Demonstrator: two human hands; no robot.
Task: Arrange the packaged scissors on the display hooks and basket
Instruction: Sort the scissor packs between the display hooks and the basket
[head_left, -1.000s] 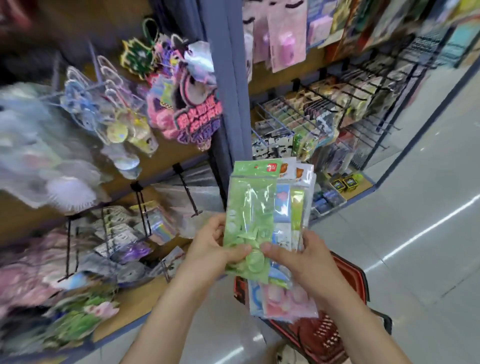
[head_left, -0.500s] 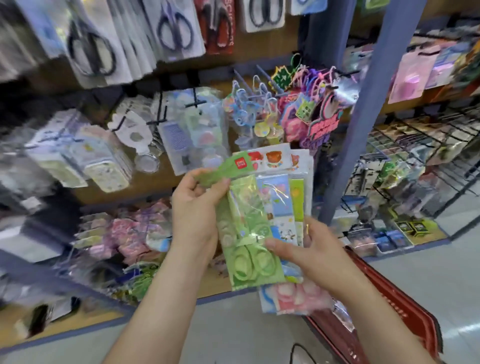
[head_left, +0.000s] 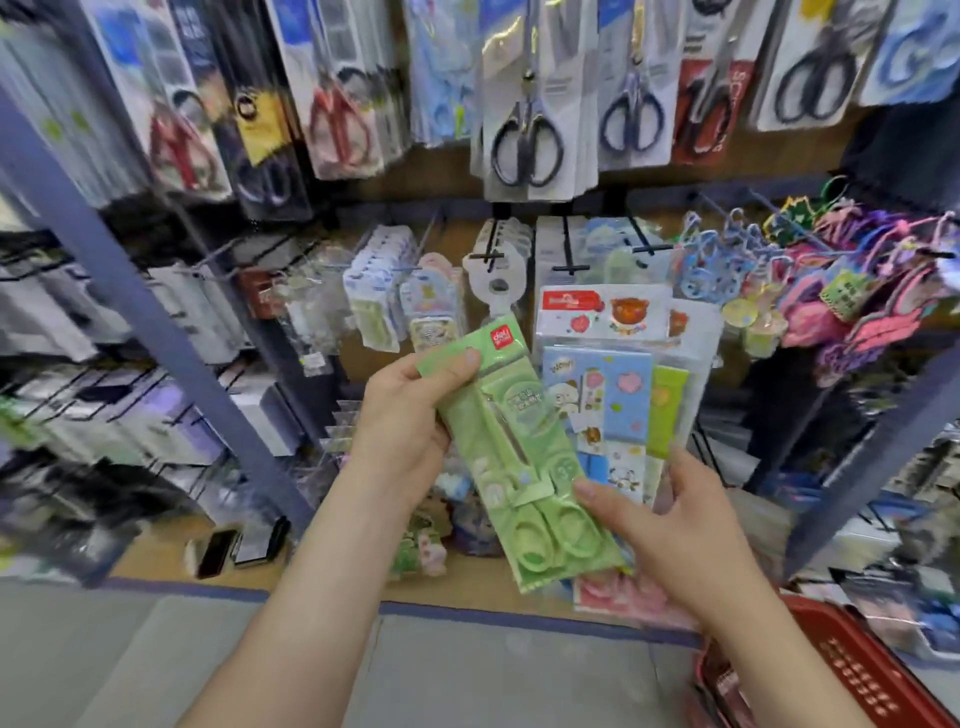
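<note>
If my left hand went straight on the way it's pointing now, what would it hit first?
Probably the white round-topped packs hanging on the middle-row hook, just beyond the top of the green scissors pack that the left hand grips. Depth is unclear, so that is a guess.

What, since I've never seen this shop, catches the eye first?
A green plastic-wrapped scissors pack tilts at centre, the left hand gripping its top, the right hand pinching its handle end. Behind it stands a colourful cartoon-printed pack; black-handled packaged scissors hang above.
</note>
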